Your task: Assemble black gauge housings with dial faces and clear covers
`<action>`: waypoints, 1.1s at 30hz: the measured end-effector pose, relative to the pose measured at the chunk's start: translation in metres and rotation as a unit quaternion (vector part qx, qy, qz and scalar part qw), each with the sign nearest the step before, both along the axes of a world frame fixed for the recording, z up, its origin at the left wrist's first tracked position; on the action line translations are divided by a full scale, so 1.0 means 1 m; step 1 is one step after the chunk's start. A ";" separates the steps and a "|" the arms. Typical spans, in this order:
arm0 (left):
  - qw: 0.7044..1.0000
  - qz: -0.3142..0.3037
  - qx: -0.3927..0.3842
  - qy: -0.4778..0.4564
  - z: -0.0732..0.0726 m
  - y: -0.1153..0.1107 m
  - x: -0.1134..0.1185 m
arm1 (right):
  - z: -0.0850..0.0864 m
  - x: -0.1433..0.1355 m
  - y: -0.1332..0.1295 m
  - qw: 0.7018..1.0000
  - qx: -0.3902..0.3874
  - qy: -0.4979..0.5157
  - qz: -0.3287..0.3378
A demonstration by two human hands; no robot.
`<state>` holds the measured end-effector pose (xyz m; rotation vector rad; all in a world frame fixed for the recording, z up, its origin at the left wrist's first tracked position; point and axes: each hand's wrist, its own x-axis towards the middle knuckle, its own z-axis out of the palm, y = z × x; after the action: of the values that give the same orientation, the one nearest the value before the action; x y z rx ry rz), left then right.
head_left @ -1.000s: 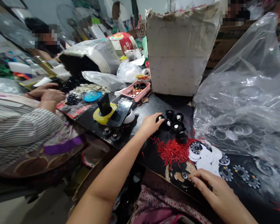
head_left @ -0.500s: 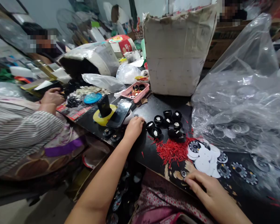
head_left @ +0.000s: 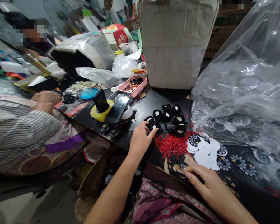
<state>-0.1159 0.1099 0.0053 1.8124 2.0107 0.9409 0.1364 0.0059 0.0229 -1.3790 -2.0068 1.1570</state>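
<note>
My left hand (head_left: 141, 138) reaches to the nearest of several black round cups (head_left: 166, 115) with white pieces inside. Its thumb and forefinger are apart at the near side of that cup; whether they grip it is unclear. My right hand (head_left: 199, 177) rests at the table's near edge, thumb and forefinger pinched together. A small round silver-and-dark part (head_left: 183, 167) is right at those fingertips; what the pinch holds, if anything, is too small to tell. Between the hands lie a heap of red watch-hand-like slivers (head_left: 171, 146) and a pile of white discs (head_left: 204, 154), some showing black printed dials.
A large clear plastic bag (head_left: 242, 102) of clear round covers stands on the right. Behind the cups is a tall white-grey box (head_left: 175, 46). A phone (head_left: 118, 109) leans by yellow tape (head_left: 96, 115). A pink tray (head_left: 140, 90) sits behind. A co-worker's hand (head_left: 46, 97) is at left.
My left hand has moved right from beside the phone to the black cups, leaving a small white piece in view on the table. My right hand stays by the small round part. The view has shifted slightly.
</note>
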 end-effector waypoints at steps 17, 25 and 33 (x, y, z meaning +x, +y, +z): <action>0.654 0.012 -0.273 -0.705 0.010 -0.105 0.080 | -0.011 0.049 0.022 0.955 0.109 -0.244 -0.128; 0.584 0.033 -0.290 -0.758 0.007 -0.105 0.104 | -0.006 0.046 0.023 0.967 0.118 -0.107 -0.197; 0.554 0.048 -0.245 -0.794 0.014 -0.098 0.119 | 0.006 0.015 0.007 0.988 0.085 0.036 -0.122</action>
<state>0.0029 0.0114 0.0194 0.0461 0.8380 1.1166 0.1513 0.0134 0.0287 -1.4255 -1.7829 0.8938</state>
